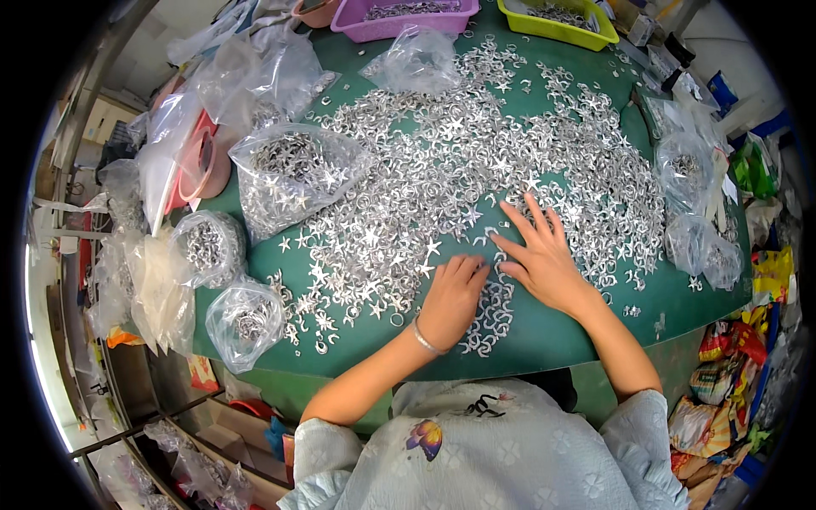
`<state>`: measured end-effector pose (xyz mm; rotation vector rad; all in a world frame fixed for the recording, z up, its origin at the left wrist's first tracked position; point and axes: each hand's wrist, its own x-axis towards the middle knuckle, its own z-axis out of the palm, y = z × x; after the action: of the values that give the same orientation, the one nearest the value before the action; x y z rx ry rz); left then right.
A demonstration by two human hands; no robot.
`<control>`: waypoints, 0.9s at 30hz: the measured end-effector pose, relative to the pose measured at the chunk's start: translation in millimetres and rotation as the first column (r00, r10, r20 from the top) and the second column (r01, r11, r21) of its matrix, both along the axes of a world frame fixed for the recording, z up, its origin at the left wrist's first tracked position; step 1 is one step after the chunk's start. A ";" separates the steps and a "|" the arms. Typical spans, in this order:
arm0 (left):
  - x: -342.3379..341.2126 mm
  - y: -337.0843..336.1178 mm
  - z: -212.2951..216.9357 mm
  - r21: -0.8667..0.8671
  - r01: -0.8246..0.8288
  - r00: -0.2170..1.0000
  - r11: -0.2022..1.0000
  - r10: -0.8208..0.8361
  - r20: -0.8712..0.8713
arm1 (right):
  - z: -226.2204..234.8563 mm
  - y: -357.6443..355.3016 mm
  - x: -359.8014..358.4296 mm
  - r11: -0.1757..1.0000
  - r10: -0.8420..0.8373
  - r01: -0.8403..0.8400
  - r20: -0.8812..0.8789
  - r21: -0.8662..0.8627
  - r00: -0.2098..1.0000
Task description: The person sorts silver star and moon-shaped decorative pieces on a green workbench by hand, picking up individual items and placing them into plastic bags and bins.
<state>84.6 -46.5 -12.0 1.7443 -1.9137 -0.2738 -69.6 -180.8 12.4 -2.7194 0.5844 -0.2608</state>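
Observation:
A broad heap of small silver metal pieces [399, 170], among them stars and crescent shapes, covers much of the green table [382, 348]. My left hand [455, 297], with a bangle on its wrist, is closed. Its fingers curl down at the edge of a small separate group of crescent pieces [489, 323]; what they hold, if anything, is hidden. To its right, my right hand [544, 263] is open, fingers spread over the near edge of the heap. A few loose crescents [486, 236] lie between the two hands.
Clear plastic bags of silver pieces stand at the left, the largest bag [293, 174] beside the heap. More filled bags [684, 174] line the right edge. A purple basket [404, 25] and a yellow-green basket [561, 30] sit at the far side. A pink container [206, 170] stands left.

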 end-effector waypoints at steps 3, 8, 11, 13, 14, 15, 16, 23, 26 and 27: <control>3.7 -0.6 2.5 0.007 -0.003 0.995 1.000 0.004 -0.099 | 0.6 -5.6 -9.1 1.000 -0.018 0.018 0.013 0.015 1.000; 3.1 -24.6 4.4 -0.046 -0.059 0.991 0.997 0.053 -0.123 | -10.4 -12.0 9.5 0.999 -0.021 0.023 0.051 -0.041 0.998; 12.7 -9.0 2.3 0.023 -0.043 0.987 0.999 0.046 -0.151 | 2.5 -0.9 -7.1 0.997 0.039 -0.036 -0.048 0.062 0.998; 15.2 0.6 -0.3 -0.002 -0.075 0.968 0.997 0.073 -0.242 | 9.6 1.1 -19.0 0.984 0.094 -0.081 -0.077 0.158 0.993; 15.4 0.1 -0.7 -0.009 -0.063 0.972 0.998 0.060 -0.228 | 8.6 0.3 -17.7 0.990 0.073 -0.066 -0.058 0.122 0.996; 15.2 -3.2 1.1 -0.017 -0.050 0.976 0.999 0.045 -0.213 | 7.5 -2.0 -15.6 0.995 0.052 -0.048 -0.038 0.083 0.998; 13.8 -4.9 3.7 -0.025 -0.037 0.980 0.999 0.031 -0.199 | 6.2 -2.5 -14.1 0.999 0.031 -0.031 -0.017 0.045 0.999; 13.1 6.6 11.1 0.050 -0.043 0.992 0.998 0.048 -0.113 | 4.3 -0.8 -23.2 0.993 0.073 -0.068 -0.039 0.099 0.997; 14.7 7.5 11.6 0.047 -0.025 0.988 0.999 0.032 -0.150 | -6.0 -9.8 -17.4 1.000 -0.017 0.017 -0.013 0.000 1.000; 16.4 7.0 10.9 0.036 -0.019 0.985 0.999 0.025 -0.169 | -7.6 -8.1 -14.4 1.000 -0.013 0.012 -0.025 -0.018 1.000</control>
<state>101.0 -39.5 -1.1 1.7052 -1.7768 -0.4353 -84.0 -188.8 4.8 -2.7404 0.6091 -0.2364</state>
